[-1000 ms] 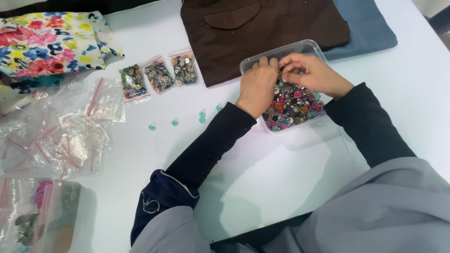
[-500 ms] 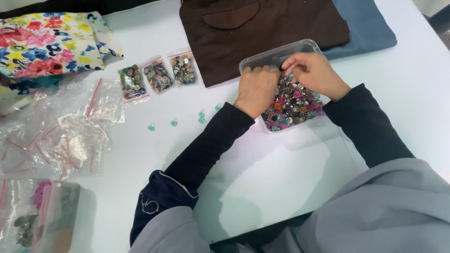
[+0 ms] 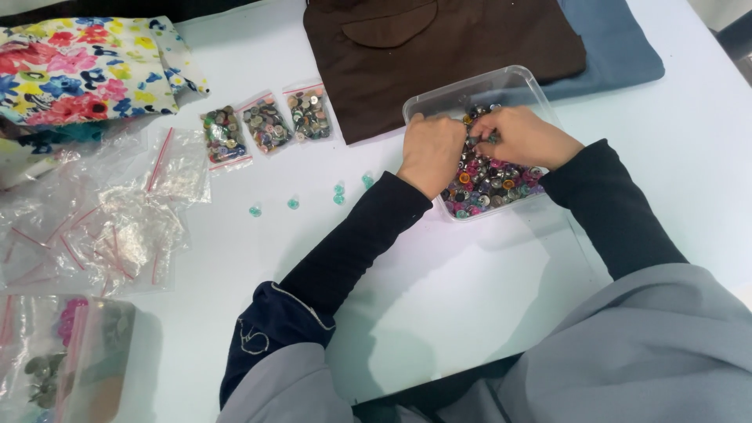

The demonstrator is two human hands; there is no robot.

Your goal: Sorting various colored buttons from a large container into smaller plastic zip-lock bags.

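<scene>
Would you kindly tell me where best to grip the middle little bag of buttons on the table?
Probably by the sealed strip at the top of the middle bag, pinched from the far side; it lies flat, and the buttons bulge lower down.

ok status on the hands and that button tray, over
Left hand and right hand both in the clear tray, fingers in the mixed buttons. Grip unclear. Nothing blocking.

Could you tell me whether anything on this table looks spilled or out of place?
A few small teal buttons lie loose on the white table, scattered left of the clear tub of mixed buttons that both hands, left hand and right hand, are in. Every other button sits in the tub or in the small bags.
</scene>
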